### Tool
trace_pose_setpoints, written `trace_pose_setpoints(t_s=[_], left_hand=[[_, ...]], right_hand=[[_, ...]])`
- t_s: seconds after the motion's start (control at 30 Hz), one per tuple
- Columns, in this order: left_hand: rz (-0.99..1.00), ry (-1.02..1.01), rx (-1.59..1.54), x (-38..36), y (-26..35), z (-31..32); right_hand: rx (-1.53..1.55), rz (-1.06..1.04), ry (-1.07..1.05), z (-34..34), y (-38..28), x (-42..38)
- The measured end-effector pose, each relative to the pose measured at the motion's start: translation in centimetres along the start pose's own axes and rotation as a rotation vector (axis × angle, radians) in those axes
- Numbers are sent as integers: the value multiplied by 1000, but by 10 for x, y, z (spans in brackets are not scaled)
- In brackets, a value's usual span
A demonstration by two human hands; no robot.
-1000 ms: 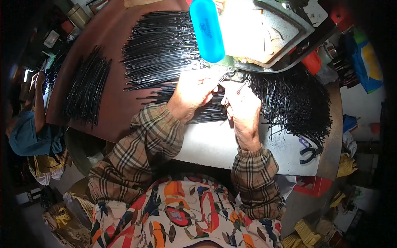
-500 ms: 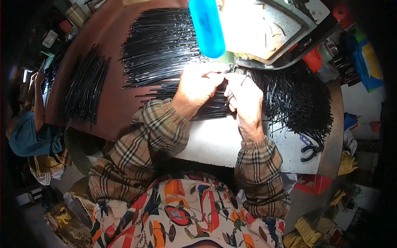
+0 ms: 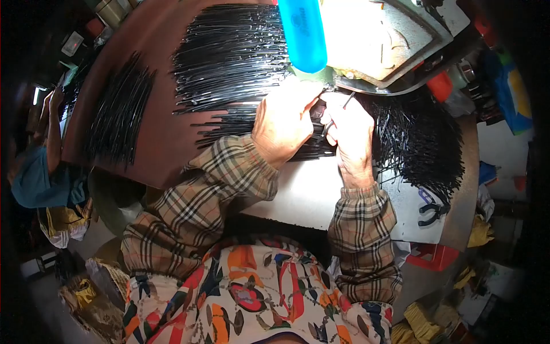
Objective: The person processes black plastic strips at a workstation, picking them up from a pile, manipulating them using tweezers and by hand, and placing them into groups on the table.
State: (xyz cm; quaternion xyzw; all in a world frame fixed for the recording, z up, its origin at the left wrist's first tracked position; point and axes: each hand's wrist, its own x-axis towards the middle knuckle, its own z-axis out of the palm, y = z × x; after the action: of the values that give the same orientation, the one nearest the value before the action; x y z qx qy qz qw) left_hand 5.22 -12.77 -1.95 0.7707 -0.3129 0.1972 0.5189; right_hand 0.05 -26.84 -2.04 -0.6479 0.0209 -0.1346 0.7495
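My left hand (image 3: 286, 123) is closed in a pinch just below the machine's front edge; its fingertips are lost in glare, so what they hold is hidden. Close beside it, my right hand (image 3: 354, 137) has its fingers curled round a thin black strip (image 3: 348, 101), whose dark end pokes out above the fingers. Under and left of my hands lie loose black strips (image 3: 229, 123), pointing sideways. A larger pile of black strips (image 3: 229, 57) lies behind them, and a dense heap of black strips (image 3: 424, 143) spreads out right of my right hand.
The brightly lit machine (image 3: 412, 57) with a blue piece (image 3: 305, 37) stands just beyond my hands. Black-handled pliers (image 3: 431, 212) lie on the pale board (image 3: 303, 195). Another batch of strips (image 3: 117, 112) is on the brown tabletop (image 3: 163, 132). At far left sits another person (image 3: 40, 178).
The view has shifted slightly. Both hands remain close together at the machine's edge, and the left hand has turned more back-up. The strip's end now shows more clearly above my right fingers.
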Motion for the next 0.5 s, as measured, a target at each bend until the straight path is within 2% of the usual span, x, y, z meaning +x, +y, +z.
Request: trace_pose_setpoints(t_s=[0.23, 0.33, 0.43, 0.5], left_hand=[[35, -70, 85, 8, 3, -5], [-14, -21, -29, 3, -1, 0], [22, -66, 180, 3, 10, -4], [67, -18, 133, 3, 6, -1]], right_hand=[[11, 14, -8, -1, 1, 0], [-7, -2, 16, 2, -1, 0], [38, 37, 23, 2, 2, 0], [77, 64, 22, 0, 3, 1]])
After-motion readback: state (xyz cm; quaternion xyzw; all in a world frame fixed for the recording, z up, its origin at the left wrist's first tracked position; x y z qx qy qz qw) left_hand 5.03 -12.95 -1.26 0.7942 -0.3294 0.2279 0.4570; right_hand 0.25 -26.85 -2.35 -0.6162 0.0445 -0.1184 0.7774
